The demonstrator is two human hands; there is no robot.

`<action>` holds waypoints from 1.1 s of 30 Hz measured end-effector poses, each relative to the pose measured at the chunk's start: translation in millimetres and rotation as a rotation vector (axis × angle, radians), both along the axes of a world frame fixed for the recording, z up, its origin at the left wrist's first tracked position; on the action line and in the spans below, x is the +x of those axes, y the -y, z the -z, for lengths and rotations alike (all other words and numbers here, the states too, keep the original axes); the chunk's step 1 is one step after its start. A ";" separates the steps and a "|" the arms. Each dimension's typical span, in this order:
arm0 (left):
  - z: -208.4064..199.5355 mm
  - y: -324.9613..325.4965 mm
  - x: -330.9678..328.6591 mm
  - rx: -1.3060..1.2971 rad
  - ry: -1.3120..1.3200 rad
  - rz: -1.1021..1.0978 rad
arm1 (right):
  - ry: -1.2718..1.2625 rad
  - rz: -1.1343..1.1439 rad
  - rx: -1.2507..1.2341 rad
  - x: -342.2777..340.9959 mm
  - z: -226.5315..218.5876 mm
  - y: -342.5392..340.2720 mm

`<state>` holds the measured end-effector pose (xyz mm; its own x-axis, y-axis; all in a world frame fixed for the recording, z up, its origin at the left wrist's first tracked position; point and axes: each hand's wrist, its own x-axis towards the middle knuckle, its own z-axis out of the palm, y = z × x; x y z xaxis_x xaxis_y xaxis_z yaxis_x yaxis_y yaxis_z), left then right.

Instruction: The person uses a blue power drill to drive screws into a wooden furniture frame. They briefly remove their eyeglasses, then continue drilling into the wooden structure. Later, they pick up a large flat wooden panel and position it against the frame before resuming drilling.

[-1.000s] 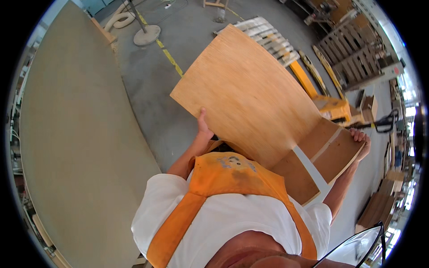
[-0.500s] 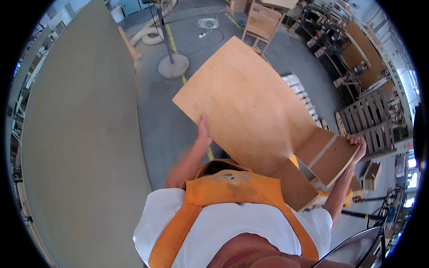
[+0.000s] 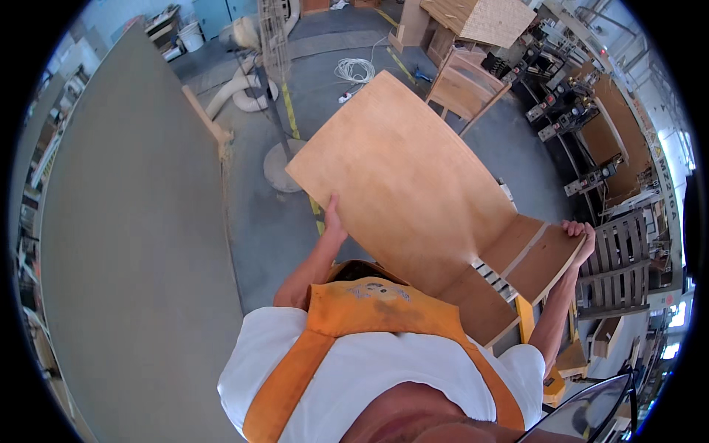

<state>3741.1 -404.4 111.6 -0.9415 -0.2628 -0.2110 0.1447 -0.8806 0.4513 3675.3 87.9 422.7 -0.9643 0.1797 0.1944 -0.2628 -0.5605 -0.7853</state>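
Note:
A large, light-brown bent plywood panel is held up in front of my body, tilted from the far left down to the near right. Its lower right end bends upward into two darker flaps with a gap between them; a pale strip crosses the farther flap. My left hand grips the panel's left edge, with the thumb on the upper face and the other fingers hidden underneath. Around the outer edge of the farther flap, my right hand has its fingers curled.
A long grey panel stands along my left. Ahead are a round-based stand, a coiled white cable and a wooden chair. Dark machinery lines the right, with a slatted pallet and a yellow pallet truck nearer.
The surroundings have shifted: the stand, chair and stacked boards ahead appear closer, as I have moved forward. Both hands keep their hold on the plywood panel, which stays nearly the same before me.

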 end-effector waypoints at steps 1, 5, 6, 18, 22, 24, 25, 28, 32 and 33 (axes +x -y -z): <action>-10.5 -6.1 -21.5 -0.002 0.044 0.003 | -0.002 -0.018 0.005 -20.3 -3.0 -13.7; 7.1 -9.1 -58.4 0.032 0.093 0.035 | 0.076 -0.004 -0.027 -75.0 26.5 -42.9; 11.4 -19.8 -66.4 0.021 0.094 0.040 | 0.076 -0.015 -0.031 -88.3 34.5 -53.1; 58.1 -44.9 -145.2 0.030 0.244 -0.076 | 0.270 0.082 0.099 -212.5 41.6 -50.0; 63.7 74.9 -233.3 0.025 0.310 -0.056 | 0.314 0.109 0.014 -255.0 61.2 39.0; 56.2 112.0 -271.4 -0.028 0.373 -0.038 | 0.319 0.138 -0.026 -268.5 67.5 59.8; 52.9 123.7 -289.1 -0.024 0.359 -0.005 | 0.329 0.165 -0.017 -277.5 67.8 69.6; 55.7 152.9 -343.2 0.020 0.399 0.082 | 0.340 0.172 -0.007 -315.6 77.9 85.1; 56.4 181.7 -417.8 -0.103 0.468 0.016 | 0.366 0.220 -0.041 -380.4 101.8 103.4; 55.9 197.8 -428.7 -0.113 0.469 0.042 | 0.381 0.213 -0.068 -390.2 103.5 112.5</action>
